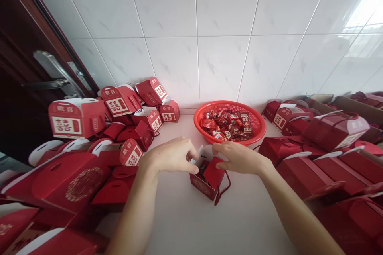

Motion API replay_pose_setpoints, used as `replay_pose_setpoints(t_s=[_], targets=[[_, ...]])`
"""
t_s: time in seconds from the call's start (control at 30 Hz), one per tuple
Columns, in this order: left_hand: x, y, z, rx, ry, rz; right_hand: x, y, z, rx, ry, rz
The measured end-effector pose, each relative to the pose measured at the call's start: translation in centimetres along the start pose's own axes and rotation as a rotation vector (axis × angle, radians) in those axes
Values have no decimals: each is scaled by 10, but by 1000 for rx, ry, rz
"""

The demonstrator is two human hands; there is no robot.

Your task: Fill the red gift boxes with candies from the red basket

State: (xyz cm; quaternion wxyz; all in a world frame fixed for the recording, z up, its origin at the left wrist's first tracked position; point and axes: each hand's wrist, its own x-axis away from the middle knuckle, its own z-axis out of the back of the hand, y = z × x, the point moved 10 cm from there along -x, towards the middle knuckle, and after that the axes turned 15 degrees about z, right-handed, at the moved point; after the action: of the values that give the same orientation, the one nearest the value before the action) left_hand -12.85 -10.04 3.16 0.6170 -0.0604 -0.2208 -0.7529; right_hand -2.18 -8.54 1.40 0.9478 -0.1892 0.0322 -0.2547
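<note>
A small red gift box (203,188) stands with its top open on the white surface, in front of a red basket. Some small dark-wrapped pieces show inside it, partly hidden by a red flap (214,172). A dark red cord (224,193) hangs from the box's right side. My left hand (173,156) is at the box's left edge, fingers curled and thumb against the rim. On the other side, my right hand (239,157) grips the flaps, its thumb on the red one and its fingers by a white-lined end flap.
A red plastic basket (263,129) of wrapped sweets (224,123) stands against the tiled wall (221,63). Many red gift boxes (74,117) are piled at left, and more boxes (311,173) crowd the right. A dark door with a metal handle (60,73) is at far left.
</note>
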Motion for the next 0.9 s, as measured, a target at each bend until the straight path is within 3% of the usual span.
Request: replay_pose_setpoints(t_s=[0.37, 0.63, 0.9], targets=[[-11, 31, -24, -35, -120, -164, -1, 5, -3, -41, 22, -34], [-17, 28, -36, 46, -228, -134, -2, 3, -2, -13, -8, -17], [-15, 29, -29, 49, -179, -182, -4, 1, -3, -34, -6, 19]])
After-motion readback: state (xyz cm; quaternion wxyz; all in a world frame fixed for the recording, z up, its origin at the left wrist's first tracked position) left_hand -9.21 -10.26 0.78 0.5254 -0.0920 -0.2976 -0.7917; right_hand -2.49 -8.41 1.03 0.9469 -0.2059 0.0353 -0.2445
